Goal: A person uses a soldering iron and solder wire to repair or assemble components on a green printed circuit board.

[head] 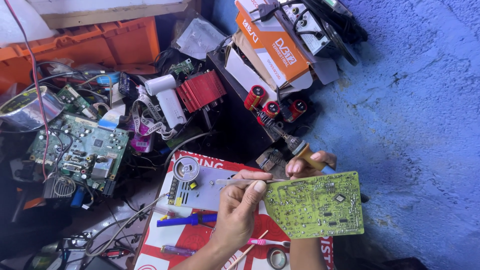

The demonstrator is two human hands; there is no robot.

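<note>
Behind the green circuit board (316, 205), the right hand (310, 164) half-hidden grips a soldering iron (292, 142); left hand (239, 207) pinches tweezers (240, 182).

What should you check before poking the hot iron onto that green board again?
1. Left hand has a firm grip on the tweezers: ok.
2. Right hand holds the soldering iron by its handle: ok.
3. Yellow-green circuit board sits steady: cannot tell.
4. Iron tip is touching a joint: cannot tell, it is hidden from view.
5. Blue screwdriver lies away from the board: ok.
</note>
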